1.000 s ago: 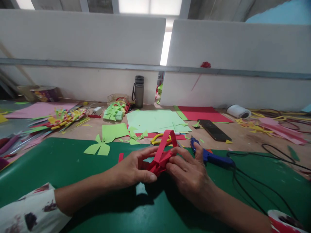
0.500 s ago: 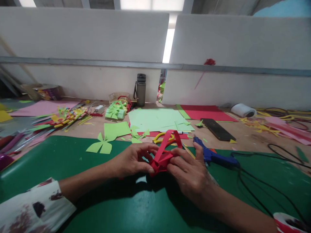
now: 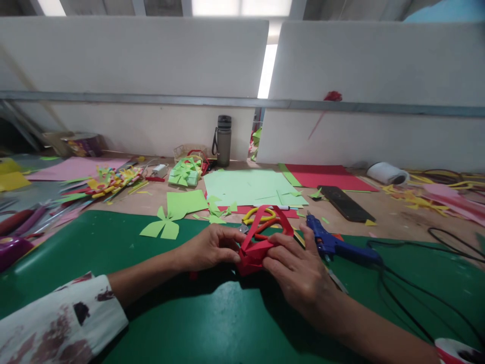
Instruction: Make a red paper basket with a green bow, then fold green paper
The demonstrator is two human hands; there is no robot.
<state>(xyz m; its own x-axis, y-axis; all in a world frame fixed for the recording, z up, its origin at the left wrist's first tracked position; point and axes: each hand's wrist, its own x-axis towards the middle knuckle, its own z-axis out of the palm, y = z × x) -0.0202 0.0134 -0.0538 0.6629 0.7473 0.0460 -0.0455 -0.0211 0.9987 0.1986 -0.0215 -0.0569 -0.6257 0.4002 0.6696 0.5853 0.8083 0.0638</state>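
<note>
**Steady from both sides, with a light pinch**

We have the red paper piece (image 3: 253, 257) between our two hands, over the green mat (image 3: 223, 323), its looped strip (image 3: 254, 227) standing up like a basket handle. Whether its underside touches the mat, we cannot tell.

Our left hand (image 3: 210, 248) pinches the near left edge between thumb and fingers. Our right hand (image 3: 299, 268) grips the opposite side with bent fingers, while one digit sticks up free of the paper. What its hidden fingertips press on does not show.

To do this holding and shaping well, we would judge, even pressure from both sides matters most: thin paper probably creases if one hand squeezes harder. We do best to press along the folds and leave the loop alone, since a sideways push could bend it.

Elbow room counts too. The blue glue gun (image 3: 341, 247) lies just beyond the right hand, and the yellow-handled scissors (image 3: 247, 220) lie just behind the paper, so small wrist movements seem wiser than wide ones.
</note>
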